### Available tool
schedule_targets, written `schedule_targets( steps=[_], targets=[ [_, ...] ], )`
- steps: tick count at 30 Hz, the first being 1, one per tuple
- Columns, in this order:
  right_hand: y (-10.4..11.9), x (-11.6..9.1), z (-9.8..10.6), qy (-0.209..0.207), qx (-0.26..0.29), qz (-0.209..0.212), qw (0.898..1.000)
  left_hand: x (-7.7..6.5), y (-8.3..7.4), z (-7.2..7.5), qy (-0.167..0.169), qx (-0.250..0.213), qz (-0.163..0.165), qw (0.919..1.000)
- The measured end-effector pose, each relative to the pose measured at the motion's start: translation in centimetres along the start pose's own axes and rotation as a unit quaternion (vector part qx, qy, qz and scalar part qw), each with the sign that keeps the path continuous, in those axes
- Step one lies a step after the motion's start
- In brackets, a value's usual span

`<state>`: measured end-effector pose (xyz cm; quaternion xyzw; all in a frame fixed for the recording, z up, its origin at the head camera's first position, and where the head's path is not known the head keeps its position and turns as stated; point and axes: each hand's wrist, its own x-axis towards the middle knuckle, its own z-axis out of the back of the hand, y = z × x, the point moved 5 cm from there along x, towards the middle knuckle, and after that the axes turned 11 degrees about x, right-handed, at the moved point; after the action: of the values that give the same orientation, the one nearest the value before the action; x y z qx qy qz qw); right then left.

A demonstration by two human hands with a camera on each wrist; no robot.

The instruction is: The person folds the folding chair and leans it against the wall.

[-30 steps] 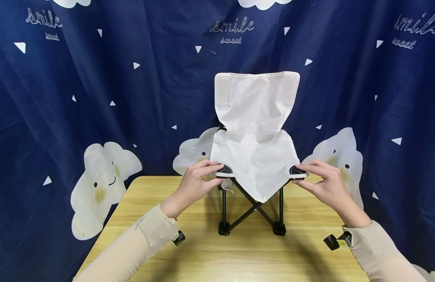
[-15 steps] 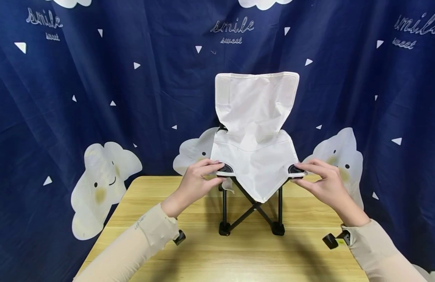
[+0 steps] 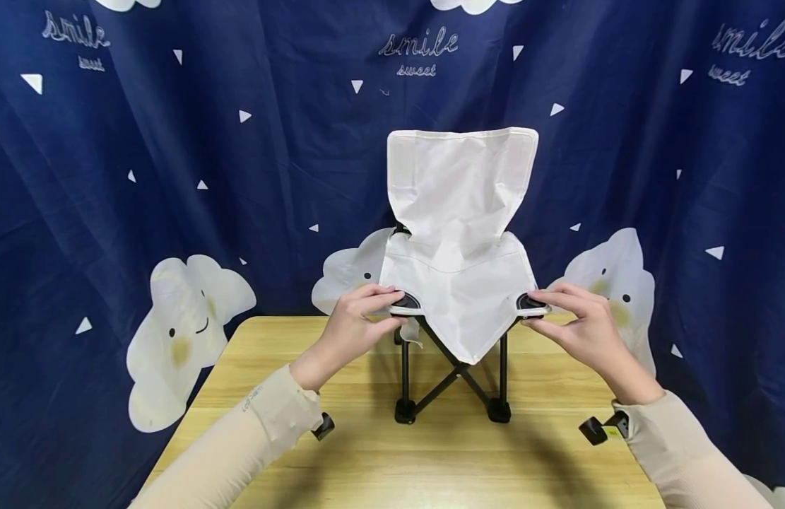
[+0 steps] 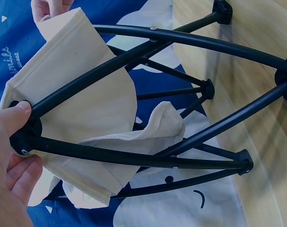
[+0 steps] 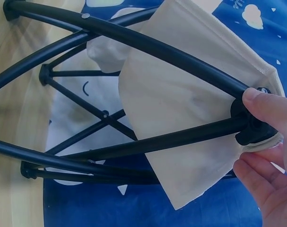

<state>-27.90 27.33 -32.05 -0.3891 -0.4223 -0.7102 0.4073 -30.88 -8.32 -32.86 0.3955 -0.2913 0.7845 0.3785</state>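
A small folding camp chair (image 3: 458, 283) with a white fabric seat and back stands on the table, facing me. My left hand (image 3: 360, 314) pinches its front left seat corner, fingers over the black patch and thumb below. The front right corner is pinched the same way by my right hand (image 3: 583, 318). In the left wrist view, the left thumb (image 4: 18, 116) presses the black plastic joint under the corner. The right thumb (image 5: 266, 104) lies on the matching joint in the right wrist view. Black crossed legs (image 3: 458, 371) stand partly spread, and the seat sags to a point in front.
The wooden table (image 3: 341, 466) extends around the chair's feet. Behind it hangs a dark blue curtain (image 3: 290, 177) printed with clouds and triangles. Black wrist cameras (image 3: 595, 431) jut from both sleeves.
The right hand has moved slightly inward with its seat corner, and the right front foot has shifted a little left. The left hand keeps its hold, almost still.
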Motion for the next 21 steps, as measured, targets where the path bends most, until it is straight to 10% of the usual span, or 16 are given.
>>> schedule_targets(
  steps=[21],
  targets=[
    [-0.17,0.38,-0.41,-0.007,-0.002,0.007,1.000,0.19,-0.03,-0.04,-0.004,-0.007,0.004,1.0000]
  ],
)
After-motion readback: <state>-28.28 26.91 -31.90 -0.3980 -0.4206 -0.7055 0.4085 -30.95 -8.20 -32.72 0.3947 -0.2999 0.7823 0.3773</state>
